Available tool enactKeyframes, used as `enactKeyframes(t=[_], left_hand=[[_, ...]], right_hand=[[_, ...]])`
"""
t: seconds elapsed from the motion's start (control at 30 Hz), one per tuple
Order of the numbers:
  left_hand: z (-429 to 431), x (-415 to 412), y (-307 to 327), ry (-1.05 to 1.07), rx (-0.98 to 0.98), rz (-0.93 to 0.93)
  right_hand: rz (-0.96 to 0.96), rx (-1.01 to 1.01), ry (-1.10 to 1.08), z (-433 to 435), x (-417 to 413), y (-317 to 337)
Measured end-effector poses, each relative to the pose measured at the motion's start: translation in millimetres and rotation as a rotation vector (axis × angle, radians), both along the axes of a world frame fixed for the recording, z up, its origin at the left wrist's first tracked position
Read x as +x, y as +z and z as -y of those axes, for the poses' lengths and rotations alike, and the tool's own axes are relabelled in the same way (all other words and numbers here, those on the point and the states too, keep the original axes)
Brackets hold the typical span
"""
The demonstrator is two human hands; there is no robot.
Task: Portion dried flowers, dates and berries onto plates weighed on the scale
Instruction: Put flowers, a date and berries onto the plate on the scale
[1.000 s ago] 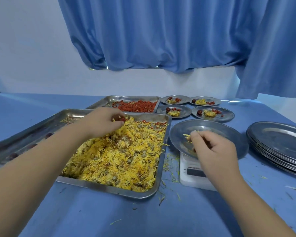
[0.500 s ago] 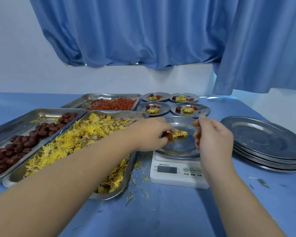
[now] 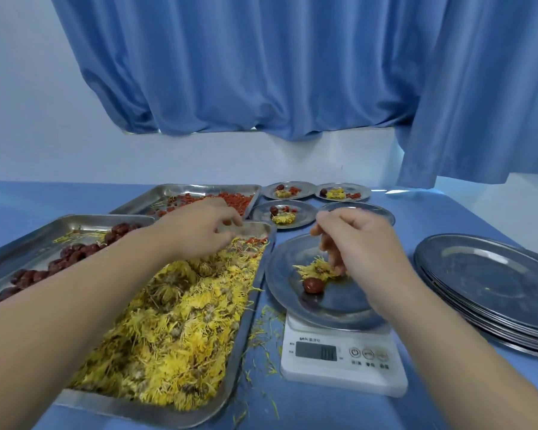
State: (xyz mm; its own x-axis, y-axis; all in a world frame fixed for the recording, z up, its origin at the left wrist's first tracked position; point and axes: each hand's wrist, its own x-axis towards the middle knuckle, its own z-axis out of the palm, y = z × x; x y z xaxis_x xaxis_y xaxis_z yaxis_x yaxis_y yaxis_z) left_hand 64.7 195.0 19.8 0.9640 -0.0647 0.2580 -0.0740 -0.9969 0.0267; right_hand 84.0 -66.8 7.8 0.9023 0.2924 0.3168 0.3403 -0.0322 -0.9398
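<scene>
The round steel plate (image 3: 339,305) on the white digital scale (image 3: 342,361) carries a tuft of yellow dried flowers (image 3: 319,270) and one dark red date (image 3: 313,285), with no berries that I can see. The red dried berries (image 3: 233,200) lie in the far steel tray (image 3: 180,189), up and left of the plate. My left grip (image 3: 196,232), curled just short of them, is therefore nearer. My right grip (image 3: 361,243) points down into the flowers. I cannot tell whether either pinches anything.

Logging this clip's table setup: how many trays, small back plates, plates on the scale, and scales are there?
Trays: 3 (flowers, dates, berries)
Small back plates: 4
Plate on scale: 1
Scale: 1
Total: 9, leaving out the stacked plates, whose number cannot be told.
</scene>
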Motion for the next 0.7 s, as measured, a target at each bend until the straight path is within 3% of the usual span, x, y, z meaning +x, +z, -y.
enactKeyframes(t=[0.2, 0.33, 0.6, 0.7], left_hand=[[-65, 13, 14, 0.184, -0.073, 0.081], [-100, 33, 9, 0.321, -0.148, 0.029], [-108, 104, -13, 0.324, -0.079, -0.073], [-99, 134, -19, 0.346, -0.105, -0.082]], right_hand=[[0.084, -0.176, 0.001, -11, 44, 10], [0.099, -0.293, 0.065, -20, 65, 9], [0.209, -0.461, 0.086, -21, 86, -4], [0.178, -0.373, 0.105, -17, 92, -7]])
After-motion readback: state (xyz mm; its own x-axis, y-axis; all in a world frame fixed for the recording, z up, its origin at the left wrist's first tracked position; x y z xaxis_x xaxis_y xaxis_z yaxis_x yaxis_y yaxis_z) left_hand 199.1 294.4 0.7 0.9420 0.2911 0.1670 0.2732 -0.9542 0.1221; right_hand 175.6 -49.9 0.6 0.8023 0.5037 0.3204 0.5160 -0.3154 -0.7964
